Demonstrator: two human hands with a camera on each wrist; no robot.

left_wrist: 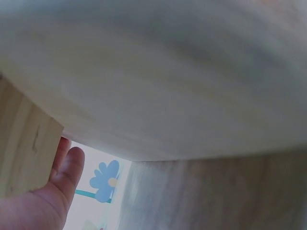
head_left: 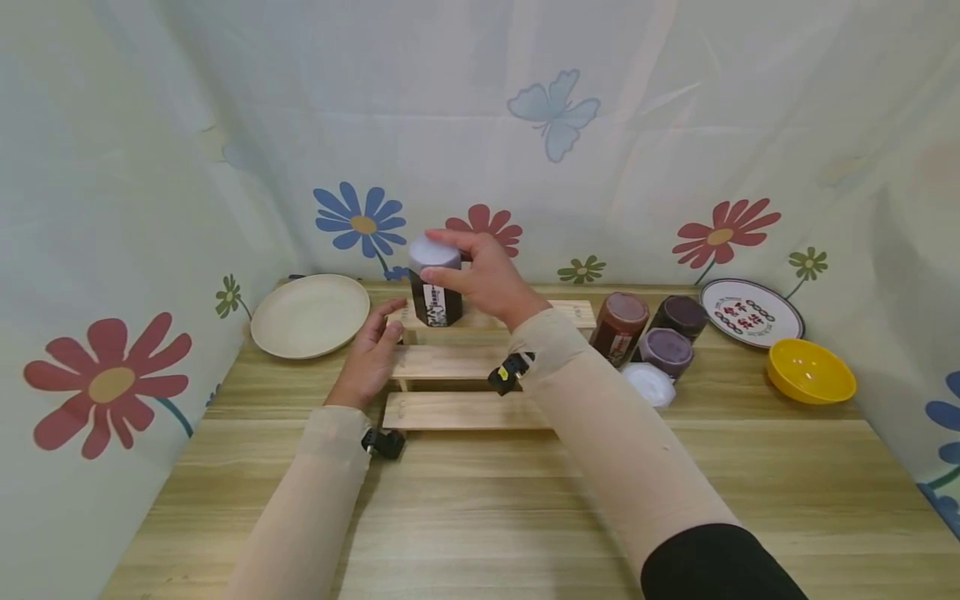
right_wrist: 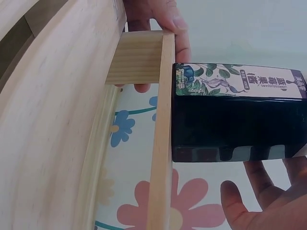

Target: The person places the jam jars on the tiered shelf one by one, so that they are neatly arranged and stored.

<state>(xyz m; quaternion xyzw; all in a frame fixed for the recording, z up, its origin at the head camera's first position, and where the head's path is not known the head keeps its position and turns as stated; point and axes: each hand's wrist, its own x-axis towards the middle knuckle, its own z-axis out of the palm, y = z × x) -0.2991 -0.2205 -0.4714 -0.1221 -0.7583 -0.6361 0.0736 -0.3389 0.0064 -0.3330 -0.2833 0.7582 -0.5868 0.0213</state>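
Observation:
My right hand (head_left: 487,275) grips a dark, angular jam jar (head_left: 437,292) by its pale lilac lid, thumb in front and fingers over the top. In the right wrist view the jar (right_wrist: 235,124) stands upright with its base against the top board (right_wrist: 165,96) of a stepped wooden rack (head_left: 450,362). Its printed label faces the front. At the rack's left end is my left hand (head_left: 371,354), its fingers reaching round behind the end upright and holding it. A thumb or finger of the left hand (left_wrist: 48,196) lies along the wood in the left wrist view.
Right of the rack stand a reddish-brown jar (head_left: 621,325), a dark jar (head_left: 681,315), a purple-topped jar (head_left: 666,350) and a white-topped one (head_left: 649,383). Further right are a printed plate (head_left: 712,298) and a yellow bowl (head_left: 810,375). A cream plate (head_left: 307,317) lies at the left.

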